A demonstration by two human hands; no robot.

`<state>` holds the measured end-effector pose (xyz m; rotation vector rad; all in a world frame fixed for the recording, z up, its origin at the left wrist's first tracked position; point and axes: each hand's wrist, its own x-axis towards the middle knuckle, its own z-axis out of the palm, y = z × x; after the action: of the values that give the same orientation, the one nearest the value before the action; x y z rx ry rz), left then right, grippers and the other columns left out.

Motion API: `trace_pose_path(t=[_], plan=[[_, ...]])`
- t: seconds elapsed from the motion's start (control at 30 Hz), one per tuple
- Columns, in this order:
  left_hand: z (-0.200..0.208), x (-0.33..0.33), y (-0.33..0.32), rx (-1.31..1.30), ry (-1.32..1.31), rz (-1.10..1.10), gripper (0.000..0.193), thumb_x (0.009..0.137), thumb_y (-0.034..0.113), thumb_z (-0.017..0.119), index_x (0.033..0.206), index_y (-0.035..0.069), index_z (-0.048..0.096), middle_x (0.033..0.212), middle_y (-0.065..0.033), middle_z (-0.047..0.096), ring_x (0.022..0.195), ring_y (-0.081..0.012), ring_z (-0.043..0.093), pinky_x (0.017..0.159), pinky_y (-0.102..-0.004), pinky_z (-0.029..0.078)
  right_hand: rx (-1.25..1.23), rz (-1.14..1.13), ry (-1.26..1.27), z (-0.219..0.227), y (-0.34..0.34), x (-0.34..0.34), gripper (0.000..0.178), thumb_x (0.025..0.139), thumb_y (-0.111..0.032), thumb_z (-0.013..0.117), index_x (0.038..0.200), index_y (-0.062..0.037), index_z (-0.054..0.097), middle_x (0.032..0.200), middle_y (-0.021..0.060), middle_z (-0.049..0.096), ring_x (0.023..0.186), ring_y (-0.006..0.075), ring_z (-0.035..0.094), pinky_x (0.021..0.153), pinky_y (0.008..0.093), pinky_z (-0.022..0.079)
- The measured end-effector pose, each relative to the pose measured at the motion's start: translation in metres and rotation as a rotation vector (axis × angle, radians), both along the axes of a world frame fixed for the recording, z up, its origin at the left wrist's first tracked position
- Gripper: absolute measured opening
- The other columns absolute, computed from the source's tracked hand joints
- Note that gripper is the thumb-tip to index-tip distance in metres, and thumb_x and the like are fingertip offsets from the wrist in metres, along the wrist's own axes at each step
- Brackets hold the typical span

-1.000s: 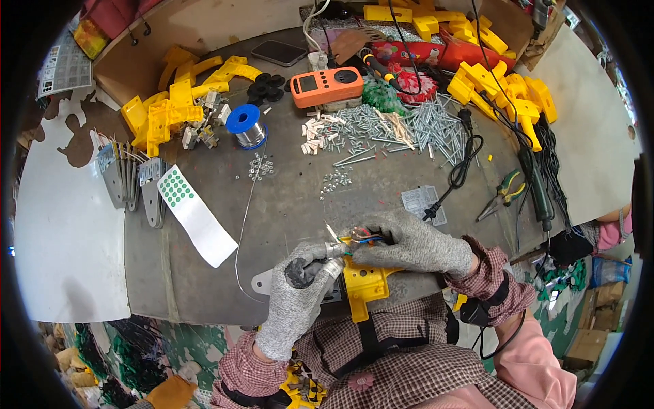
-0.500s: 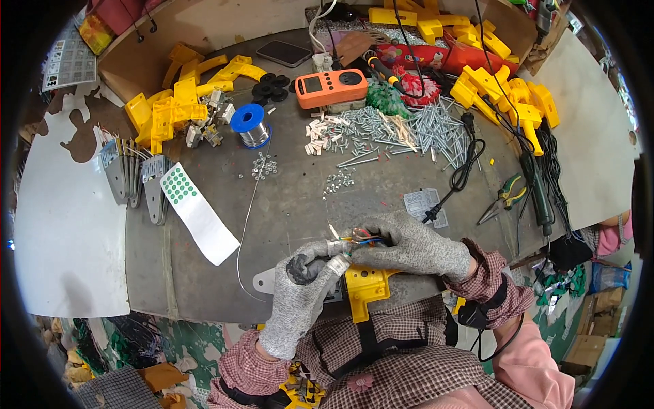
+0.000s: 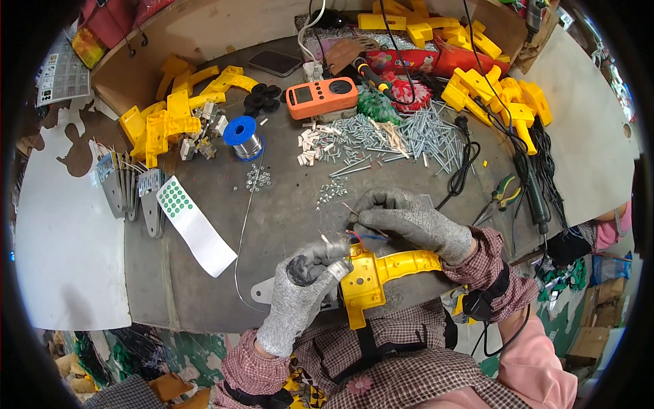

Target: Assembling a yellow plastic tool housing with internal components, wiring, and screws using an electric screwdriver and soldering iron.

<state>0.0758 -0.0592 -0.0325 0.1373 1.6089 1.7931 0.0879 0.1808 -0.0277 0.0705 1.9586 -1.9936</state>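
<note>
Both my hands wear grey gloves. My left hand [image 3: 303, 286] is closed, thumb and fingers pinching a few thin wires; a white wire tip [image 3: 324, 238] sticks out past its fingertips. My right hand [image 3: 412, 221] pinches a thin brownish wire [image 3: 350, 208], its end poking out to the left. Between the hands run red wire and blue wire [image 3: 371, 236]. Beneath them, at the table's near edge, lies a yellow plastic housing [image 3: 362, 286] with a curved handle. A grey metal plate [image 3: 262, 292] shows partly beside my left hand, which hides the rest.
A solder spool [image 3: 244, 136] stands behind, its strand trailing forward. Beyond are loose screws [image 3: 375, 133], nuts [image 3: 332, 193] and an orange meter [image 3: 320, 99]. Pliers [image 3: 503, 198] and a soldering iron [image 3: 535, 198] lie right, a green-dotted sticker sheet [image 3: 197, 228] left.
My right hand has moved up and away from my left hand, drawing a wire end out. The housing's handle is now uncovered. My left hand stays nearly in place.
</note>
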Motion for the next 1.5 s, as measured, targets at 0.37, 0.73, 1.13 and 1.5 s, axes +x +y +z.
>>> trace_pose_path(t=[0.37,0.73,1.13,1.5], plan=[[-0.004,0.000,0.005,0.062,0.082,0.087,0.033,0.089,0.003,0.072,0.118,0.000,0.057,0.093,-0.0088,0.072,0.062,-0.0036,0.058,0.051,-0.0151,0.044,0.051,0.238,0.095,-0.021,-0.007,0.004,0.029,0.099,-0.029,0.060,0.111,-0.0020,0.060,0.093,0.0026,0.064,0.084,0.0087,0.059,0.075,0.0256,0.050],[-0.011,0.002,0.005,0.078,0.106,0.099,0.042,0.088,0.004,0.074,0.122,0.000,0.050,0.096,-0.0079,0.071,0.073,-0.0058,0.064,0.056,-0.0160,0.049,0.054,0.279,0.105,-0.017,-0.011,0.007,0.026,0.099,-0.029,0.061,0.107,-0.0036,0.060,0.085,0.0007,0.058,0.080,0.0082,0.053,0.072,0.0272,0.046],[-0.012,0.004,0.003,0.112,0.071,0.098,0.019,0.090,0.001,0.071,0.107,0.001,0.063,0.095,-0.0069,0.071,0.074,-0.0031,0.062,0.058,-0.0160,0.050,0.166,0.293,0.232,-0.006,-0.013,0.011,0.025,0.097,-0.026,0.064,0.107,-0.0034,0.061,0.087,0.0029,0.065,0.078,0.0092,0.059,0.068,0.0267,0.048],[-0.008,0.006,0.000,0.046,0.094,0.052,0.018,0.093,0.004,0.069,0.110,0.000,0.063,0.095,-0.0047,0.069,0.083,-0.0028,0.064,0.078,-0.0189,0.053,0.425,0.232,0.624,-0.003,-0.018,0.014,0.025,0.092,-0.021,0.067,0.108,-0.0030,0.061,0.087,0.0134,0.067,0.079,0.0313,0.068,0.069,0.0383,0.053]])
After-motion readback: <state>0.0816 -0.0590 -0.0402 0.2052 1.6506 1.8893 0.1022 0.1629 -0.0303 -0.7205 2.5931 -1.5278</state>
